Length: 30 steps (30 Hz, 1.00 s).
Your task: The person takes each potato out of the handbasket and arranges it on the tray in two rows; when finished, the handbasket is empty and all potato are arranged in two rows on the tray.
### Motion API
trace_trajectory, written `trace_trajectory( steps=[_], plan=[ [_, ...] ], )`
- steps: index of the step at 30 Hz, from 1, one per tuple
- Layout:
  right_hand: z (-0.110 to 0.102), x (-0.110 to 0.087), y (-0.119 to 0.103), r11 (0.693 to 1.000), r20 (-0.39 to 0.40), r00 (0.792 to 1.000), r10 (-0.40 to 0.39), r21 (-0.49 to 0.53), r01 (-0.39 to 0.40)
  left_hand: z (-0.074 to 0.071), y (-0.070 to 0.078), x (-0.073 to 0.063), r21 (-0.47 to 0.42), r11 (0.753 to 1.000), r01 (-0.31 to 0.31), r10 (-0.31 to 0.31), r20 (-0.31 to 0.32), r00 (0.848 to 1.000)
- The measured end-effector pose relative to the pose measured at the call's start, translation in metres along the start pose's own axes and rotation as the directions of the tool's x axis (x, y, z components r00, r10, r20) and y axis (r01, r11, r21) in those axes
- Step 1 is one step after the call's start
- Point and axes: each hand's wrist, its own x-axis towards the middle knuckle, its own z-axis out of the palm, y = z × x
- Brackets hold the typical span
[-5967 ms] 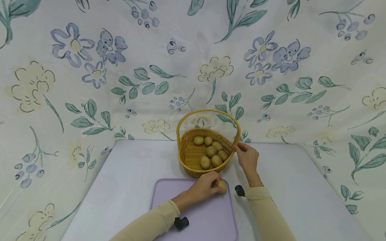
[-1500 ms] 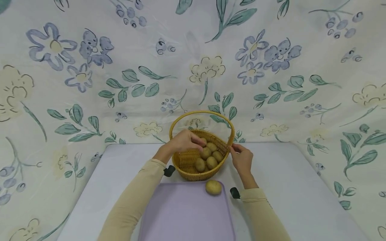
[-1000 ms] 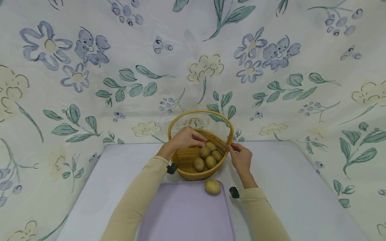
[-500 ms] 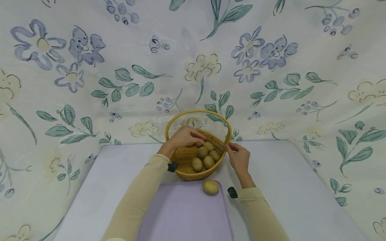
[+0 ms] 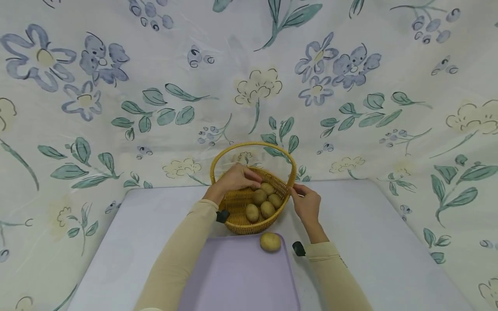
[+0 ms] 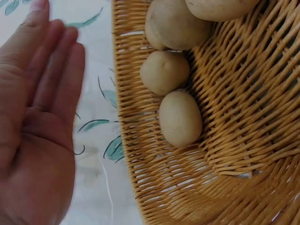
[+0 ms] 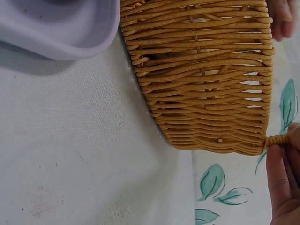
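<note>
A yellow wicker basket (image 5: pixel 252 225) with a tall arched handle holds several brown potatoes (image 5: pixel 259 197), grouped mostly toward its right side. My left hand (image 5: pixel 238 178) hovers over the basket's back part, covering some of its contents in the head view. In the left wrist view the same hand (image 6: pixel 40 122) has straight fingers and nothing in its palm; potatoes (image 6: pixel 180 118) lie against the wicker wall beside it. My right hand (image 5: pixel 307 203) pinches the base of the handle at the right rim, also visible in the right wrist view, where its fingers (image 7: pixel 277 176) meet the wrapped handle.
In front of the basket lies a lilac tray (image 5: pixel 237 276), with one paler potato (image 5: pixel 270 242) at its back right corner. Both stand on a white table (image 5: pixel 362 242), and a flower-printed sheet (image 5: pixel 175 56) hangs close behind the basket.
My left hand has left the potato on the tray and risen over the basket, barely moving during the last second. The right hand keeps its pinch. The head view has shifted slightly.
</note>
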Motion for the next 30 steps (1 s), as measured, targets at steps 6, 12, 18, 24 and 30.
trace_trajectory(
  steps=[6,12,18,24,30],
  plan=[
    [0.0002,-0.0001,-0.0014,1.0,-0.01,1.0,-0.013,-0.004,0.013,0.0018,-0.002,-0.0009,0.098,0.995,0.017,-0.027,0.096,0.995],
    [-0.0005,-0.0006,-0.0012,1.0,-0.011,1.0,-0.017,-0.01,0.017,0.0028,-0.0039,-0.0012,0.195,0.981,0.019,-0.054,0.177,0.983],
    [-0.0011,0.0002,-0.0013,1.0,-0.002,1.0,-0.005,-0.016,0.005,0.0016,-0.0006,-0.0039,0.271,0.963,0.006,-0.071,0.23,0.971],
    [-0.0011,0.0004,-0.0012,1.0,0.0,1.0,-0.01,-0.015,0.01,0.0013,-0.0008,-0.0061,0.292,0.956,0.026,-0.113,0.283,0.952],
    [0.0004,0.0001,-0.0003,0.999,-0.007,1.0,-0.014,-0.03,0.014,0.0035,-0.006,-0.0054,0.326,0.945,0.016,-0.127,0.323,0.938]
  ],
)
